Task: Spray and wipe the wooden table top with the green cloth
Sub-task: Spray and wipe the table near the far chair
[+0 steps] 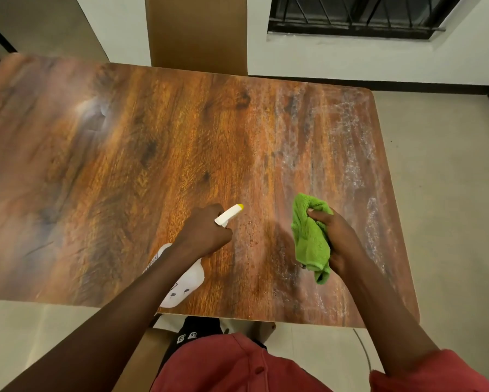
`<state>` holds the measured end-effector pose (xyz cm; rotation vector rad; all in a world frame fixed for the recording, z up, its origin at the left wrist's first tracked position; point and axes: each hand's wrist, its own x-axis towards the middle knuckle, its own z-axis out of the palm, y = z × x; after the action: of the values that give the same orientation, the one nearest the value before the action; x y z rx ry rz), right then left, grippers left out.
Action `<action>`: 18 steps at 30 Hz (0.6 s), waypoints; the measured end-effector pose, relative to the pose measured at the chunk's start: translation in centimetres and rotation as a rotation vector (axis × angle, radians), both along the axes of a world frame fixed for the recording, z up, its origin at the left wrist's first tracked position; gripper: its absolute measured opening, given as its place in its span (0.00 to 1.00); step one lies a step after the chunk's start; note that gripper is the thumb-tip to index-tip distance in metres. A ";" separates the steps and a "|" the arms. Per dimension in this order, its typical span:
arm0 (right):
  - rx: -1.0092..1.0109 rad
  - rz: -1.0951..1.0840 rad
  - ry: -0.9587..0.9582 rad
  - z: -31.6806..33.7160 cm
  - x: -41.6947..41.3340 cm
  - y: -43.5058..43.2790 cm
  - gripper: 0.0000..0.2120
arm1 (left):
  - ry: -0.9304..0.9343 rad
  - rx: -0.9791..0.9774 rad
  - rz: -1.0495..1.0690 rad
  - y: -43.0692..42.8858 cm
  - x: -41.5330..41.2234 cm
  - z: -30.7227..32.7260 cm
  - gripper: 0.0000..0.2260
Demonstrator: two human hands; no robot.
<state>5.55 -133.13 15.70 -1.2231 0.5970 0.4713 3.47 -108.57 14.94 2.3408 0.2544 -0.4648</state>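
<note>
A: Left hand (203, 230), item one. Condition?
B: Fingers curled round the neck of a white spray bottle (185, 284). Its yellow-tipped nozzle (229, 215) points away across the wooden table top (124, 165), and the bottle body sits near the front edge.
A: Next item, rightward?
B: Green cloth (311, 239), bunched, over the table's near right part. Contact with the wood: cannot tell. It is clamped in the right hand (342, 244), thumb across the upper fold.
A: Far right?
B: Whitish wet streaks (350, 142) along the table's right side.
</note>
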 end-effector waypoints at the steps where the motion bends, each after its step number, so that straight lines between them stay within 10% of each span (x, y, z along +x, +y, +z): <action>1: -0.041 0.011 -0.014 0.0 -0.2 -0.2 0.11 | -0.013 -0.008 0.002 0.1 0.2 0.3 0.11; 11: -0.897 0.667 -0.811 -7.2 -8.6 2.1 0.23 | -0.072 -0.073 0.032 0.9 -0.8 1.1 0.08; 18: -0.825 1.278 -1.315 -11.2 -12.8 6.0 0.21 | -0.051 -0.075 0.055 1.9 -2.2 0.9 0.12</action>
<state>-7.29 -127.12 4.49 -2.2568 -1.3499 0.3143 1.25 -106.65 15.86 2.2635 0.2728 -0.3812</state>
